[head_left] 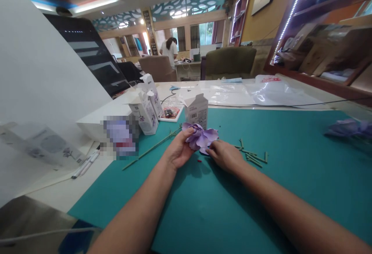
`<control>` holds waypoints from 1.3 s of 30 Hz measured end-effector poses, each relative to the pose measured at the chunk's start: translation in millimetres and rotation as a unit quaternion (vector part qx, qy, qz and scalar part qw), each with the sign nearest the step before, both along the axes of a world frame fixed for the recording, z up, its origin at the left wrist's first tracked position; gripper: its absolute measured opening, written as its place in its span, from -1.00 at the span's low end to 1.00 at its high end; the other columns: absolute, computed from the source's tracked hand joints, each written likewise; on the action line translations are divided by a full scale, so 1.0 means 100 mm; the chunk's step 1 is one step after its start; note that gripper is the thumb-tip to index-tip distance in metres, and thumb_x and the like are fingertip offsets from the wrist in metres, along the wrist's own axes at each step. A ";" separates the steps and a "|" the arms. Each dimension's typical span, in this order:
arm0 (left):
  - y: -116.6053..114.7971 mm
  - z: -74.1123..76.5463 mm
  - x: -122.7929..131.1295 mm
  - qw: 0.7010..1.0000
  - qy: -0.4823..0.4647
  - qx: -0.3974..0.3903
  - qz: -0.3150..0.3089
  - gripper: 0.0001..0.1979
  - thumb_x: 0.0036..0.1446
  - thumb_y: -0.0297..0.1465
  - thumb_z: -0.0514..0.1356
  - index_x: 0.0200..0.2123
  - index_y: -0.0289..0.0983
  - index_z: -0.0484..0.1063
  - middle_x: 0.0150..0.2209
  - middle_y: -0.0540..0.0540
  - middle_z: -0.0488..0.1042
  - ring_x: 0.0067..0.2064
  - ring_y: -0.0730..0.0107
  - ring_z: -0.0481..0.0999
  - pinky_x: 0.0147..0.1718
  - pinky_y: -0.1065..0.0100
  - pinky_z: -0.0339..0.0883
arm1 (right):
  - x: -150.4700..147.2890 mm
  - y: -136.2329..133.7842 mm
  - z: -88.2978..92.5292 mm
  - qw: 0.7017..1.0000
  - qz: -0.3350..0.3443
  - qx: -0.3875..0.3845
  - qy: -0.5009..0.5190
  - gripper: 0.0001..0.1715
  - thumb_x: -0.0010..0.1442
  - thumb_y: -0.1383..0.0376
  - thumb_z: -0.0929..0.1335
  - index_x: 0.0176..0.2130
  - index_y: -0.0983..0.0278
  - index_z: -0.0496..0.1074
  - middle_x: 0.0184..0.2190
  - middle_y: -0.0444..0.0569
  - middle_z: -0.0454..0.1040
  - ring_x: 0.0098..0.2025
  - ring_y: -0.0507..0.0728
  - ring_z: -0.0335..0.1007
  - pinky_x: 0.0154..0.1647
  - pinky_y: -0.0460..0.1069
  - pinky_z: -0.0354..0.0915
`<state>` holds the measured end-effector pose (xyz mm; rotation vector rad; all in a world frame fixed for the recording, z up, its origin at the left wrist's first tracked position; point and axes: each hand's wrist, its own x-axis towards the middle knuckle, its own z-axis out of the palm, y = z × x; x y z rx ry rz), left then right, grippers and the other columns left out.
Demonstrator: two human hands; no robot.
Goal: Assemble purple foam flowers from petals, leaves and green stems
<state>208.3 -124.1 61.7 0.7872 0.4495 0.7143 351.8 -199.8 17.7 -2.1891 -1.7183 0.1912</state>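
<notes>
From where I sit, the lilac flower (200,136) looks like soft foam sheet or crepe paper, I can't tell which, and its petals are matt. The loose green stems (252,156) look dull and slightly rough. The teal mat (261,199) beneath them is smooth and matt. The nearest carton (197,110) is printed card with a faint sheen, while the plastic sheeting (232,94) behind it is thin and glossy – crinkled, too.

A barcode and small print mark the white carton (194,115); red lettering on a plastic bag (269,79) is too small to read.
</notes>
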 end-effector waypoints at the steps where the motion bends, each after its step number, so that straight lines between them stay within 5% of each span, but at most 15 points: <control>1: -0.01 0.00 0.00 1.000 0.005 0.002 -0.002 -0.79 -0.12 -0.38 0.34 -0.36 -0.32 0.47 -0.39 -0.04 0.52 -0.39 0.45 0.48 -0.38 0.43 0.35 | -0.03 0.05 0.00 1.000 -0.006 0.003 0.005 -0.68 0.20 0.13 0.25 -0.25 0.27 0.47 -0.22 0.13 0.50 -0.19 0.25 0.41 -0.29 0.02 0.18; 10: -0.03 -0.08 0.00 0.997 0.058 0.030 -0.046 -0.62 -0.19 -0.26 0.36 -0.26 -0.25 0.42 -0.40 -0.02 0.49 -0.43 0.39 0.45 -0.49 0.38 0.28 | 0.06 0.08 -0.08 0.989 0.024 0.082 0.122 -0.78 0.09 0.28 0.32 -0.21 0.22 0.45 -0.24 0.01 0.53 -0.18 0.22 0.39 -0.25 0.02 0.21; 16: -0.07 -0.09 0.03 0.994 0.091 0.028 -0.055 -0.59 -0.21 -0.21 0.36 -0.28 -0.23 0.38 -0.46 0.01 0.45 -0.53 0.45 0.40 -0.59 0.44 0.11 | 0.34 -0.17 0.16 0.932 -0.023 0.131 0.336 -0.59 0.05 0.20 0.29 -0.08 0.23 0.41 -0.57 -0.19 0.31 -0.52 0.05 0.20 -0.49 -0.06 0.13; 23: -0.07 -0.16 0.07 0.991 0.120 0.011 -0.062 -0.64 -0.17 -0.19 0.34 -0.32 -0.26 0.39 -0.45 0.00 0.46 -0.52 0.46 0.40 -0.55 0.42 0.13 | 0.37 -0.34 0.34 0.887 -0.084 0.149 0.428 -0.66 -0.05 0.17 0.35 -0.23 0.23 0.31 -0.55 -0.20 0.34 -0.50 0.04 0.30 -0.49 -0.06 0.18; 28: -0.05 -0.20 0.08 0.988 0.136 -0.007 -0.074 -0.61 -0.16 -0.16 0.33 -0.29 -0.24 0.40 -0.39 -0.03 0.48 -0.47 0.45 0.42 -0.49 0.41 0.19 | 0.32 -0.35 0.36 0.874 -0.072 0.168 0.451 -0.50 -0.07 0.20 0.35 -0.09 0.24 0.31 -0.55 -0.20 0.35 -0.51 0.04 0.30 -0.49 -0.06 0.17; 39: -0.10 -0.15 0.09 0.984 0.146 0.084 -0.052 -0.56 -0.21 -0.29 0.35 -0.20 -0.23 0.36 -0.46 0.03 0.43 -0.56 0.51 0.32 -0.58 0.46 0.06 | 0.29 -0.37 0.38 0.870 -0.066 0.177 0.456 -0.64 -0.12 0.05 0.42 -0.50 0.24 0.28 -0.61 -0.17 0.33 -0.53 0.02 0.24 -0.51 -0.06 0.15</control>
